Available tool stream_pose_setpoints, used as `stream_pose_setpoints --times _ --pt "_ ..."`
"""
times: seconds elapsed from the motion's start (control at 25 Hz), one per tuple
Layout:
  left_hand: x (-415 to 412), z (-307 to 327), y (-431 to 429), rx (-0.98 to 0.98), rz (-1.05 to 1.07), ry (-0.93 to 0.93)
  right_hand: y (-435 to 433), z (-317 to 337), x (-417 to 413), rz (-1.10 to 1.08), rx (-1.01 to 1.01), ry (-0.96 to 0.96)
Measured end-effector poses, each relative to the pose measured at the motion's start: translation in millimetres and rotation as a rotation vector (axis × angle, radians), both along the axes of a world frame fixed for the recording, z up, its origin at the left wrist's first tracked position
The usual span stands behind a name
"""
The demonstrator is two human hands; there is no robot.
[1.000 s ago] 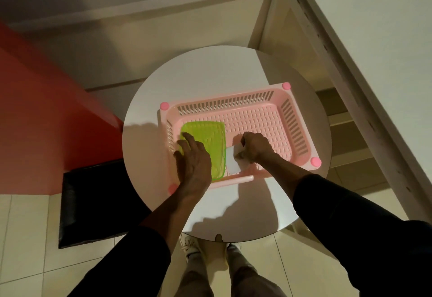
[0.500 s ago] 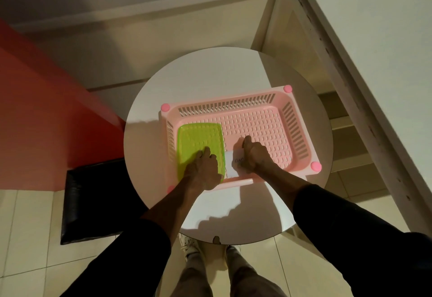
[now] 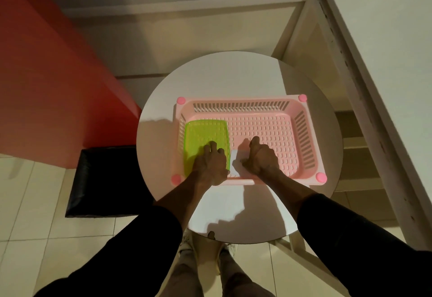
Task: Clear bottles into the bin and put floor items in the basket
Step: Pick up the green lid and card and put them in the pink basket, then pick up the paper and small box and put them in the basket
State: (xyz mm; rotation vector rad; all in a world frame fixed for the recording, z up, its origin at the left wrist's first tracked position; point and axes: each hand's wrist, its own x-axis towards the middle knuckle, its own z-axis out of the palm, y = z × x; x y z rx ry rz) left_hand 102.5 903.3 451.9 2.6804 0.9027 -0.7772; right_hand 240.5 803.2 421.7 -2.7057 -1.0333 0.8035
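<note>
A pink slotted basket [image 3: 240, 101] stands on a round white table [image 3: 222, 81]. In the basket's left end lies a flat lime-green plastic tray [image 3: 203, 133]. My left hand [image 3: 210, 165] rests on the tray's near end with its fingers curled onto it. Just right of the tray, a small white flat item [image 3: 236, 163] lies against the basket's near wall. My right hand [image 3: 261, 156] is closed over that item's right side and hides part of it. No bottles are in view.
A black bin [image 3: 105, 179] sits on the tiled floor left of the table, beside a red wall [image 3: 46, 86]. A white desk [image 3: 385, 39] with lower shelves runs along the right. My feet [image 3: 187, 247] stand under the table's near edge.
My left hand has slid back from the middle of the green tray to its near end, fingers now curled. The tray lies flatter in the basket. My right hand has stayed on the white item.
</note>
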Motion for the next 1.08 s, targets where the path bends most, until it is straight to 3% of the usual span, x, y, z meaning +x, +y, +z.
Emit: stream_pose_setpoints --times 0.24,0.56,0.76,1.08 --pt "-48.7 19.1 -11.6 0.021 0.121 -0.325 1.3 21.5 -33.8 0.118 0.125 -0.108" --pt "-219.6 50.4 -15.1 0.139 0.354 -0.425 0.5 59.9 -169.2 0.404 0.407 -0.16" --pt "-363.2 38.4 -54.1 0.109 0.496 -0.311 -20.2 66.8 -290.4 0.648 0.413 -0.179" --pt "-590.7 -10.1 -172.6 0.029 0.718 -0.153 -88.2 17.6 -492.0 0.984 0.182 -0.085"
